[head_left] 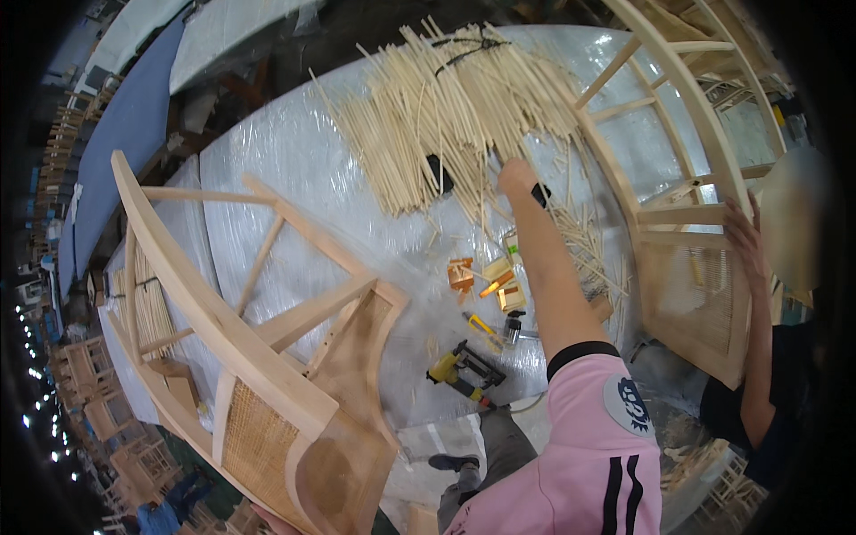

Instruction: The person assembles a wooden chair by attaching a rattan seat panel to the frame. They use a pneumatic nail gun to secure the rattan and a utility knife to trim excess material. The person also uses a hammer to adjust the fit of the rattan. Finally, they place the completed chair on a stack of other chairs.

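My right hand [514,177] reaches across the table to the lower ends of a spread pile of thin wooden strips [392,152]. Its fingers look curled in among the strips, and what they hold is hidden. Beside the wrist lies a small black object [541,194]. At the bottom edge, a sliver of my left hand [275,521] shows against the underside of a wooden chair frame [223,312] with woven cane panels. The chair lies tilted on the left of the table; the left fingers are out of sight.
A yellow-and-black nail gun [464,370] lies at the table's near edge. Close by are a yellow utility knife [481,330], a small dark bottle [513,326] and orange-gold boxes [499,283]. On the right, a co-worker's hand [744,236] holds another chair frame [691,303].
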`<move>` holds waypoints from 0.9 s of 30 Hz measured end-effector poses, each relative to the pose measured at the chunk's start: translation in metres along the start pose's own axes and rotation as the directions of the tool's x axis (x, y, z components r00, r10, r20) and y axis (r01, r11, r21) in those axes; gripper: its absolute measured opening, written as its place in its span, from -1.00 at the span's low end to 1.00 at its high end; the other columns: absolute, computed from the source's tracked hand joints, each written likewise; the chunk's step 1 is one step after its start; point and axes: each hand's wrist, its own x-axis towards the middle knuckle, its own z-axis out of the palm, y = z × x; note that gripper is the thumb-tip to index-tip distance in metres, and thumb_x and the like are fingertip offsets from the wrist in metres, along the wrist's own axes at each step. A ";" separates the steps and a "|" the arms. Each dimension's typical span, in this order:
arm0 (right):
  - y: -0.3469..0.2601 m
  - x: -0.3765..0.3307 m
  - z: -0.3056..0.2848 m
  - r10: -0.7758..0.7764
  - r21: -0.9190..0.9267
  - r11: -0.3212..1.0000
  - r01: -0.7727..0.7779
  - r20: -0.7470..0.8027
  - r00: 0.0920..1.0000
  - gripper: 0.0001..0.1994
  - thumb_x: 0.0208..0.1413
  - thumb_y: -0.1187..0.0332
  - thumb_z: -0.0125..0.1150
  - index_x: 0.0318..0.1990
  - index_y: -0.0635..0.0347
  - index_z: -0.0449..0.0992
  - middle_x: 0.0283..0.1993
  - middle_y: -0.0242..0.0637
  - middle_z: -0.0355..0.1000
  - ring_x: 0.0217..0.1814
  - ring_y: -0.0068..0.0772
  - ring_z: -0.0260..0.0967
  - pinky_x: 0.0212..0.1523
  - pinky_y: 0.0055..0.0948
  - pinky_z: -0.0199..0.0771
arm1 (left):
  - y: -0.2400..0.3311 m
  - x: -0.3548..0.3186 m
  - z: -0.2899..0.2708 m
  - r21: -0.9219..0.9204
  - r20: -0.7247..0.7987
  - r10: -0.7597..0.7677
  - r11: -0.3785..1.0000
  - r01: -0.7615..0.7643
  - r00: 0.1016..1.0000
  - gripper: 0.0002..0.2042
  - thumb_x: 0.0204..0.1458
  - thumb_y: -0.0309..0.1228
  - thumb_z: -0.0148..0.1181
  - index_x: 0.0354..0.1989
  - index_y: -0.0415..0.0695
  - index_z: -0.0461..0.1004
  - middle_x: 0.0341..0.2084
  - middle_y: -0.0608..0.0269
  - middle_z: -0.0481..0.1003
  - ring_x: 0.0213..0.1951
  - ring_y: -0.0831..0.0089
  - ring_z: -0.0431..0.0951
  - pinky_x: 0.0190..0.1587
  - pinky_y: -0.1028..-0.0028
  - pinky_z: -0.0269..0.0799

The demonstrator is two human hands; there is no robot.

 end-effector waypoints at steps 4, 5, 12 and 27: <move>0.026 -0.011 0.015 0.079 0.016 0.997 -0.079 -0.018 0.997 -0.75 0.26 0.22 0.23 -0.14 0.15 0.74 -0.04 -0.05 0.67 0.07 0.00 0.65 0.01 -0.12 0.69 | 0.005 0.010 -0.002 0.000 0.009 0.015 1.000 -0.015 1.000 -0.20 0.37 0.33 -0.37 0.57 -0.02 0.02 0.48 0.11 0.17 0.36 0.07 0.33 0.33 0.13 0.33; 0.024 -0.026 0.010 -0.003 0.050 0.999 -0.001 0.072 0.997 -0.60 0.30 0.05 0.15 -0.12 0.22 0.71 -0.02 0.03 0.65 0.07 0.06 0.63 0.04 -0.08 0.66 | -0.001 0.004 -0.012 -0.007 -0.046 -0.016 1.000 0.016 0.999 -0.22 0.38 0.30 -0.38 0.58 0.01 -0.01 0.49 0.13 0.15 0.38 0.08 0.30 0.35 0.15 0.30; 0.080 -0.104 -0.029 -0.024 0.179 0.983 0.042 -0.102 0.995 -0.49 0.27 -0.10 0.14 -0.22 0.23 0.72 -0.18 0.09 0.64 -0.05 0.14 0.62 -0.01 0.02 0.59 | -0.003 0.008 -0.018 -0.003 0.067 0.024 1.000 -0.024 0.997 -0.20 0.38 0.31 -0.41 0.57 -0.03 0.00 0.42 0.11 0.24 0.33 0.08 0.34 0.34 0.15 0.30; 0.154 -0.212 -0.029 -0.103 0.539 0.828 0.154 -0.125 0.987 -0.57 0.29 -0.03 0.12 -0.27 0.14 0.74 -0.30 -0.02 0.63 -0.18 0.04 0.61 -0.08 -0.10 0.54 | -0.007 0.014 -0.004 -0.055 0.182 0.051 0.998 -0.041 0.982 -0.17 0.40 0.27 -0.37 0.55 -0.23 0.04 0.48 0.03 0.19 0.40 0.09 0.27 0.43 0.26 0.14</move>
